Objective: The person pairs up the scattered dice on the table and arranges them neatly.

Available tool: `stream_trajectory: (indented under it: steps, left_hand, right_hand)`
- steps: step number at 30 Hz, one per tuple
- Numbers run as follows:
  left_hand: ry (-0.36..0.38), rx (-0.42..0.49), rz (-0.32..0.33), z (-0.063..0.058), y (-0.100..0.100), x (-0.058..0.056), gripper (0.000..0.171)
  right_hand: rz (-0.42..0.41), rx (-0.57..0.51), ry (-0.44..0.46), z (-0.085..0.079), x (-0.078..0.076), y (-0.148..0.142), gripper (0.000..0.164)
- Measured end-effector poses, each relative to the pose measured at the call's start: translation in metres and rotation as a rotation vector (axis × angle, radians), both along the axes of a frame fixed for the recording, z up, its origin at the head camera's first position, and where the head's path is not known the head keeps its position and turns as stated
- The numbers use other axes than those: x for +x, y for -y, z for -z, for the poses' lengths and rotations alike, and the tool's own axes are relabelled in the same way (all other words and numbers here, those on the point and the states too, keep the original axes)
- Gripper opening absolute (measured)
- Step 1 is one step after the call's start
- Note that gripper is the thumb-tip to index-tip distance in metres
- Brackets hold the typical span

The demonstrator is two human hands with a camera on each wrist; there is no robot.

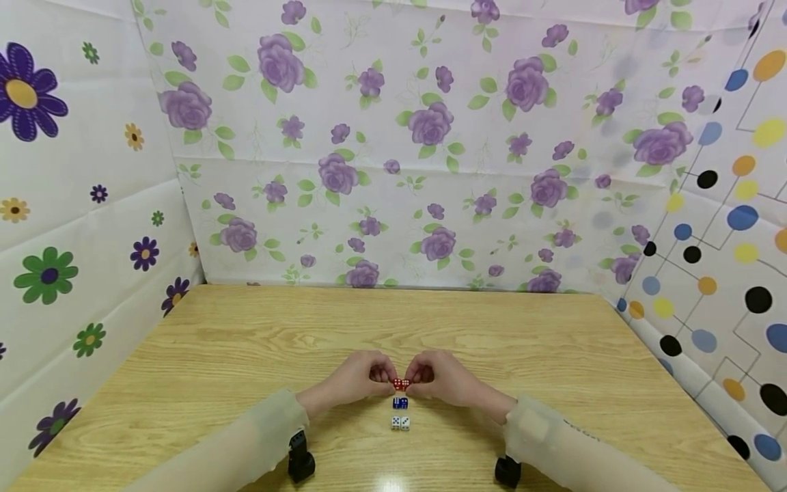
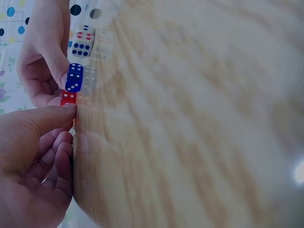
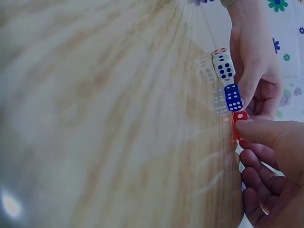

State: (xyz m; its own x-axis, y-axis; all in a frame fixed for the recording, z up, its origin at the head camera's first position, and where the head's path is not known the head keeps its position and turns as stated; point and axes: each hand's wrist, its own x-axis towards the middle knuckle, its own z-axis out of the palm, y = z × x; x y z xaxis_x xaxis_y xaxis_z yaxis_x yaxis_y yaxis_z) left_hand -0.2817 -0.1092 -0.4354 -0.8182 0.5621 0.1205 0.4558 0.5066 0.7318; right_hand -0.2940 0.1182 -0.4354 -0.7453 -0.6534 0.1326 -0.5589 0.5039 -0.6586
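Note:
Two red dice (image 1: 402, 385) sit side by side on the wooden table, farthest from me in a short column of dice. My left hand (image 1: 363, 377) pinches the left red die between thumb and fingers. From the opposite side, my right hand (image 1: 447, 379) pinches the right one the same way. Just nearer to me lies a pair of blue dice (image 1: 400, 403), and nearest is a pair of white dice (image 1: 400, 424) with dark and red pips. In the right wrist view, my thumb partly covers a red die (image 3: 241, 116).
The wood-grain table (image 1: 246, 328) reaches back to a white cloth with purple roses (image 1: 430, 126). A flowered cloth (image 1: 80, 205) hangs on the left, a dotted one (image 1: 707, 260) on the right. Black wrist cameras (image 1: 301, 466) show below both sleeves.

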Motion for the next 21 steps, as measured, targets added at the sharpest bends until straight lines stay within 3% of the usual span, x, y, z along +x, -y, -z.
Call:
stream_trajectory:
  steps: [15,21]
  left_hand:
    - [-0.01,-0.025,0.035,0.0014,0.0015,-0.0046,0.014]
    - [-0.035,-0.031,0.069,-0.0071,0.0072,-0.0052,0.023]
  right_hand:
    - [0.002,0.019,-0.014,-0.0001,0.0002,-0.0027,0.011]
    - [0.031,0.034,-0.024,-0.0039,0.002,-0.0079,0.026]
